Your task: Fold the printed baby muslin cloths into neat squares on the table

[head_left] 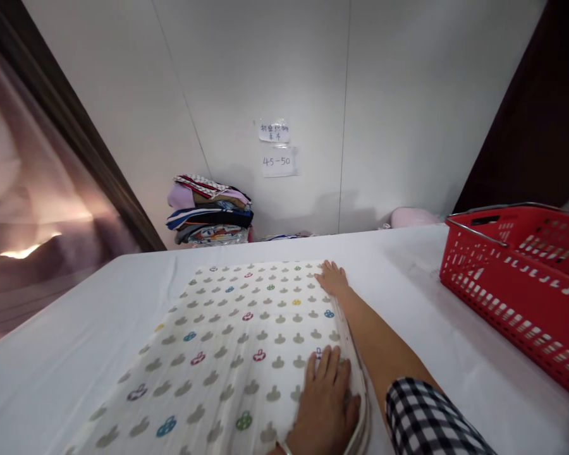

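Note:
A white cloth (227, 341) printed with grey and coloured mushroom shapes lies folded flat on the white-covered table (408, 303). Several layers show along its right edge. My left hand (325, 392) rests palm down near the close right part of the cloth, fingers stretched out, a bangle at its wrist. Farther off, my right hand (332, 277) lies spread on the cloth's far right corner, its arm reaching in from the lower right in a black-and-white checked sleeve. Neither hand grips anything. The cloth's near edge runs out of view.
To the right stands a red plastic basket (507, 291) with metal handles. Behind the table is a stack of folded clothes (211, 212) against the wall, and a pink item (412, 217) farther right. Paper signs (281, 162) hang on the wall; a pinkish curtain (42, 189) hangs left.

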`<state>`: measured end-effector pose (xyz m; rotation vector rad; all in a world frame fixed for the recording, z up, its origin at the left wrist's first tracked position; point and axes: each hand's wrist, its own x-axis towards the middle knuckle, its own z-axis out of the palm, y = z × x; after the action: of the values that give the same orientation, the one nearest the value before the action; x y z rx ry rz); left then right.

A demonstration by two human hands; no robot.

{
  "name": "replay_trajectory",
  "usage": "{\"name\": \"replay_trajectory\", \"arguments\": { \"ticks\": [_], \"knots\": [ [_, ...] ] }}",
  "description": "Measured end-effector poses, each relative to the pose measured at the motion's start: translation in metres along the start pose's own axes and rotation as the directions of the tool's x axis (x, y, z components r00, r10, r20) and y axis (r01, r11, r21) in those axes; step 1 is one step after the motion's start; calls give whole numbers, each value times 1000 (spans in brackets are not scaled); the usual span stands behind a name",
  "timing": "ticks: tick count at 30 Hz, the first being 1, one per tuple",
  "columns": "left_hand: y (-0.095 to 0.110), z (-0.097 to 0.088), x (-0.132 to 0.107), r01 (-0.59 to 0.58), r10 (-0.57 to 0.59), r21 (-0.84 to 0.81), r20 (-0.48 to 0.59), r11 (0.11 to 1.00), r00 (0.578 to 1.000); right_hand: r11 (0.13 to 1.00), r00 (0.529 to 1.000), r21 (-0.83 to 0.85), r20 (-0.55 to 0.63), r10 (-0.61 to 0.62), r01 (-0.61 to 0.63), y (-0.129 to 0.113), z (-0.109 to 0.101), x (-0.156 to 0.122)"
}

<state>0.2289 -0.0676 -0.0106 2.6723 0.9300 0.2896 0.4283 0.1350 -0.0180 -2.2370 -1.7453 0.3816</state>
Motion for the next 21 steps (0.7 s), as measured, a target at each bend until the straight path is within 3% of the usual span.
{"name": "replay_trajectory", "arguments": {
  "ticks": [3, 6, 11, 16, 21],
  "knots": [
    [2, -1, -1, 3, -3, -7, -29, 1000, 1000, 999, 1000, -33, 12, 13, -13, -6, -4, -12],
    [3, 0, -3, 0, -1, -12, -76, 1000, 997, 998, 1000, -62, 15, -5, 6, -12, -5, -42],
    [8, -3, -4, -14, 11, -17, -127, 1000, 992, 988, 987, -32, 60, -146, 148, -6, 0, -119],
    [11, -11, -5, -71, 69, -18, -96, 997, 993, 940, 952, 163, 14, -307, 301, 18, 4, -196],
    [-4, -19, -39, -222, 221, -36, -21, 974, 975, 888, 942, 315, -95, -322, 335, 40, 8, -267]
  ]
}}
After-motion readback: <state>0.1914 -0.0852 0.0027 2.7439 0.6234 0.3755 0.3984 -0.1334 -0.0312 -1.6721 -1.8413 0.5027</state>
